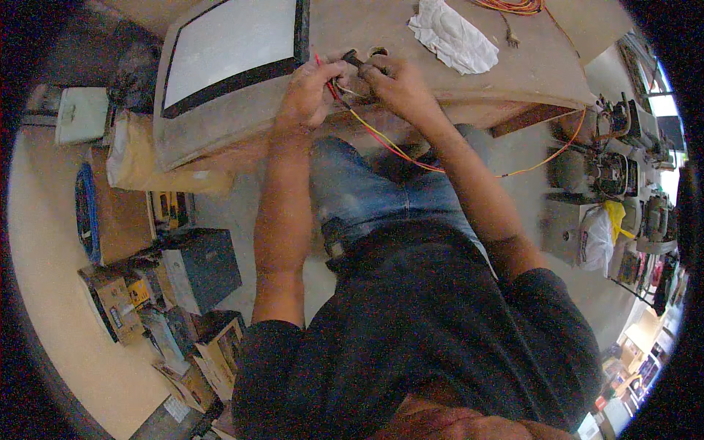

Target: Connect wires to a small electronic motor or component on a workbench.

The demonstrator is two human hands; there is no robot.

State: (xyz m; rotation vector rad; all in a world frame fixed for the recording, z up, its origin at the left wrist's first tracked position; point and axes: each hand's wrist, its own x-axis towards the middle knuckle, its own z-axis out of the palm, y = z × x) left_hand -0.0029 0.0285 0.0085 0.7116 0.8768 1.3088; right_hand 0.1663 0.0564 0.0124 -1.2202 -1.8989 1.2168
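Observation:
My left hand (308,92) is closed at the near side of the brown table, its thumb and fingertips pinching the end of a red and yellow wire pair (374,133). A red tip sticks up past the fingers. Just to the right, my right hand (402,84) is closed around a small dark piece (353,59) that points toward the left hand; its exact kind is hidden by the fingers. From my hands the wires hang below the table edge, pass over my lap and run off to the right. A small dark round item (378,51) lies just beyond the right hand.
A white panel with a black frame (302,33) lies on the table's left. A crumpled white cloth (453,38) and a coil of orange cable (513,6) are to the right. Boxes (202,268) stand at floor left; machines (612,176) line the right side.

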